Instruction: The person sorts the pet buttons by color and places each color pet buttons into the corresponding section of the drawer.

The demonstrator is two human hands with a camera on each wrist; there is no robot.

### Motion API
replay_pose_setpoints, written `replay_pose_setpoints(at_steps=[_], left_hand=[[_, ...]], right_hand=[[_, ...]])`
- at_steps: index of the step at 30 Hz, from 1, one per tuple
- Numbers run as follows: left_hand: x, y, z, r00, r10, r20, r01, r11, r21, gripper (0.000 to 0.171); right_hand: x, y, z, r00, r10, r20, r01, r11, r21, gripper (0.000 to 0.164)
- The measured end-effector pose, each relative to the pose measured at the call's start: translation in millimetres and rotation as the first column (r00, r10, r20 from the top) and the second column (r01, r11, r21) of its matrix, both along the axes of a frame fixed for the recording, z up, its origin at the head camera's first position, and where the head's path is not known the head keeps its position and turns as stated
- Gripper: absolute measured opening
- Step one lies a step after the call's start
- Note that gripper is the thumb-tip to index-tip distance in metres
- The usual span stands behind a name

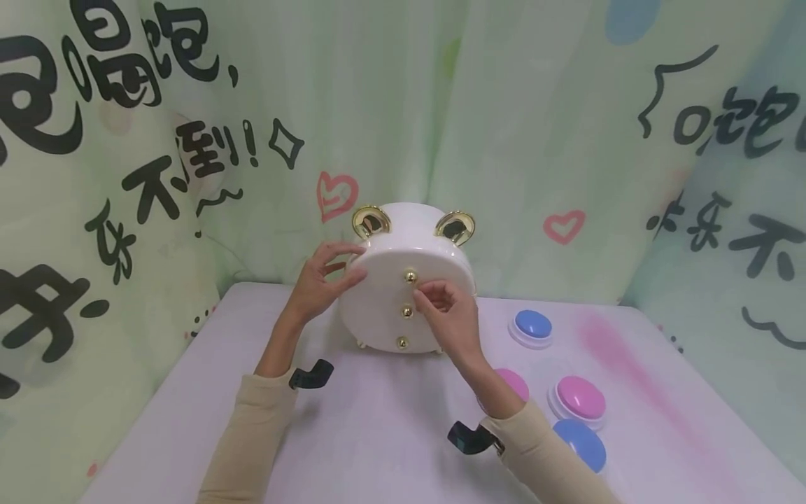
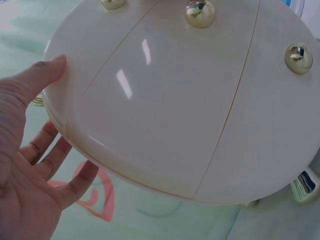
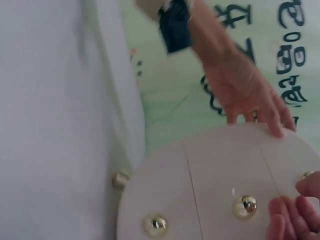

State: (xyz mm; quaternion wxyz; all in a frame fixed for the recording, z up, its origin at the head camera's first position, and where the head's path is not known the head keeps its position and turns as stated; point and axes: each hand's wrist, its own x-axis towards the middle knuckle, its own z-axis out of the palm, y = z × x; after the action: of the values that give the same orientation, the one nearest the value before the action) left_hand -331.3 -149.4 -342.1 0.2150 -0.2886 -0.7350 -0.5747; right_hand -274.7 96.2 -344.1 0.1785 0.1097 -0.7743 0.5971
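Note:
A glossy white rounded drawer box with gold-rimmed ears stands upright on the table. Seams divide its front, which bears a top gold knob, a middle knob and a bottom knob. My left hand holds the box's upper left edge; in the left wrist view its thumb lies on the front, the other fingers around the side. Beside the top knob is my right hand, fingers bent. In the right wrist view, its fingertips show at the lower right, with a gap to the thumb.
To the right on the table sit a blue push button, a pink push button and a nearer blue one. Another pink one is partly behind my right forearm. A printed curtain hangs behind the table.

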Motion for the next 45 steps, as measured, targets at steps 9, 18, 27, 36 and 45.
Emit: replay_pose_setpoints(at_steps=[9, 18, 27, 36, 45], left_hand=[[-1.3, -1, 0.4, 0.999, 0.016, -0.027, -0.016, 1.000, -0.016, 0.039], [-0.1, 0, -3.2, 0.999, -0.004, -0.049, 0.004, 1.000, -0.005, 0.038], [0.5, 1, -3.9, 0.999, 0.001, -0.046, -0.001, 1.000, -0.006, 0.037], [3.7, -1, -0.9, 0.999, 0.020, -0.033, -0.021, 1.000, -0.022, 0.039], [3.2, 1, -1.5, 0.999, 0.026, -0.029, -0.026, 1.000, -0.016, 0.039]], right_hand=[[13.7, 5, -17.2, 0.953, 0.079, 0.292, -0.064, 0.996, -0.058, 0.028], [14.3, 6, -36.5, 0.938, 0.110, 0.327, -0.095, 0.994, -0.060, 0.032], [8.1, 1, -37.6, 0.912, 0.169, 0.374, -0.136, 0.984, -0.111, 0.042], [-2.3, -2, -32.7, 0.892, 0.188, 0.412, -0.158, 0.982, -0.105, 0.048], [0.2, -4, -30.6, 0.910, 0.165, 0.381, -0.127, 0.984, -0.123, 0.040]])
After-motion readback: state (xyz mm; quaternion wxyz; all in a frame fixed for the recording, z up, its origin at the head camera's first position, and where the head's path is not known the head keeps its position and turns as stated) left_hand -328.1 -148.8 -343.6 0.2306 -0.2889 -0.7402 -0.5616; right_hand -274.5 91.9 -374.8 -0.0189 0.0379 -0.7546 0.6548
